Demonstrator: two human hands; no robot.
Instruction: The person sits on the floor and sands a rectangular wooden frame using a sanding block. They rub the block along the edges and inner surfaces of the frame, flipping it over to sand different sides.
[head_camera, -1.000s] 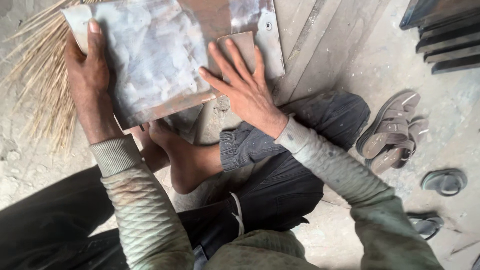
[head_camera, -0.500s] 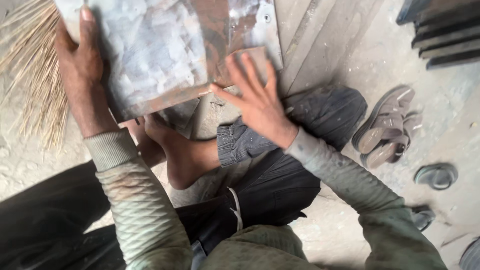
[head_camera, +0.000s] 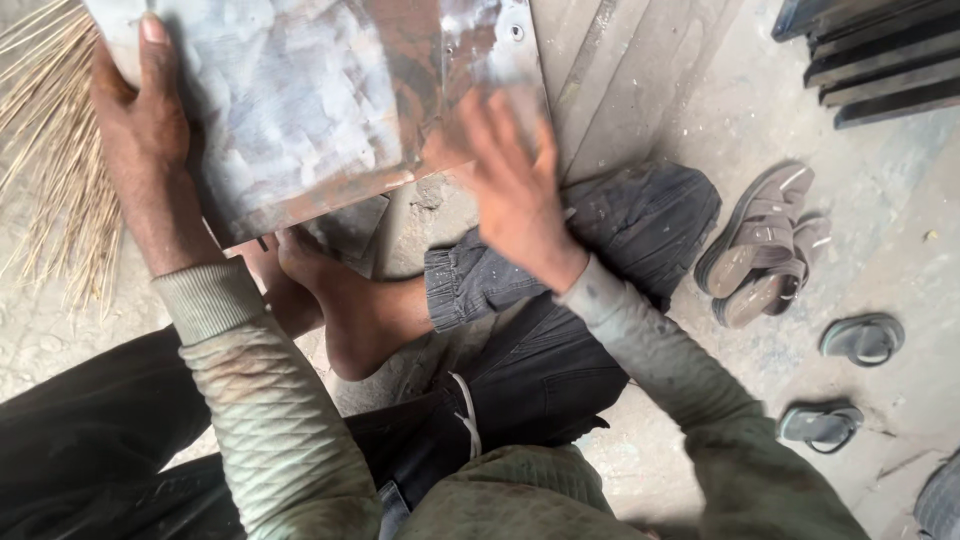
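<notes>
Head view: I sit on the floor.
Metal sheet (head_camera: 300, 110): stiff, thin, likely sharp-edged; best held by edges.
Left hand (head_camera: 145, 140): grips its left edge.
Right hand (head_camera: 515, 185): fingers spread, blurred, at its lower corner.

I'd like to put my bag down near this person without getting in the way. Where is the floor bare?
Bare concrete floor shows between the brown sandals and the dark bars. It is crowded around the metal sheet, where the left hand, right hand and bare foot meet, with a broom beside them.
</notes>
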